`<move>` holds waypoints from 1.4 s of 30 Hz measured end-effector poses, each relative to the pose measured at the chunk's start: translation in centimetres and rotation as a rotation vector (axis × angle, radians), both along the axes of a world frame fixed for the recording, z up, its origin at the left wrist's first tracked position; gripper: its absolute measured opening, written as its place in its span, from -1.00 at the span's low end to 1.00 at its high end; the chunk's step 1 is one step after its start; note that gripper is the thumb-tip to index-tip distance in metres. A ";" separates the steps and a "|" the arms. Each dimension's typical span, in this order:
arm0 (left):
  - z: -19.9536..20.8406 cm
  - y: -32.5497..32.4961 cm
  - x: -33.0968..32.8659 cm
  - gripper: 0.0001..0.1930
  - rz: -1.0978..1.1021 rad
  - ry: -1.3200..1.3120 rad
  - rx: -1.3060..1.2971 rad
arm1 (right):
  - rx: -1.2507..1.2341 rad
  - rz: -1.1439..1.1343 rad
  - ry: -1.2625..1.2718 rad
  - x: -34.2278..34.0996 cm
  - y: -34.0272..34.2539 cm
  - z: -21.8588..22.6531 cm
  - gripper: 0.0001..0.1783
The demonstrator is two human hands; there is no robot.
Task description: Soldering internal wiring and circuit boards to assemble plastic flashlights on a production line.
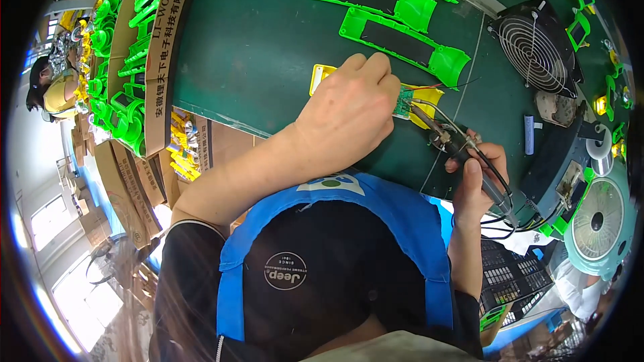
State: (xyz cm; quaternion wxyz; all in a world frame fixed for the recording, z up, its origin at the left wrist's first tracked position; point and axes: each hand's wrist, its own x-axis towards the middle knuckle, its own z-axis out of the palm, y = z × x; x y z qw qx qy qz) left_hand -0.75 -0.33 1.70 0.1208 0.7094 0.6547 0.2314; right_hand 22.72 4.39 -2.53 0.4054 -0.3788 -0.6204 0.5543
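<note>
My left hand (352, 100) is closed over a yellow plastic housing (320, 79) near the table's front edge, its fingers hiding the middle of the part. Beside those fingers a small green circuit board (404, 102) shows, lying at the yellow piece. Thin red and black wires (439, 86) run off it to the right. In my right hand (481, 174) is a soldering iron (459, 146) with a thin metal tube along it, its tip end pointing at the board. Whether the tip touches the board I cannot tell.
Several bright green housings with dark panels (396, 37) lie at the far side of the green table (235, 47). Rightward stand a black fan (534, 53), a blue cylindrical cell (529, 135) and a solder spool (599, 149). A cardboard box (168, 47) of green parts is at left.
</note>
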 end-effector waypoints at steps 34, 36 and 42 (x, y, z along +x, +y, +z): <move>1.0 0.9 0.0 -0.87 -0.058 0.091 -0.138 | 0.034 0.067 -0.072 0.1 0.3 0.1 -0.76; 0.9 0.8 0.1 -0.87 -0.047 0.075 -0.124 | 0.034 0.070 -0.081 0.3 0.2 -0.1 -0.75; 0.9 0.9 0.1 -0.86 -0.054 0.097 -0.127 | 0.022 0.029 -0.050 1.0 0.1 -0.7 -0.63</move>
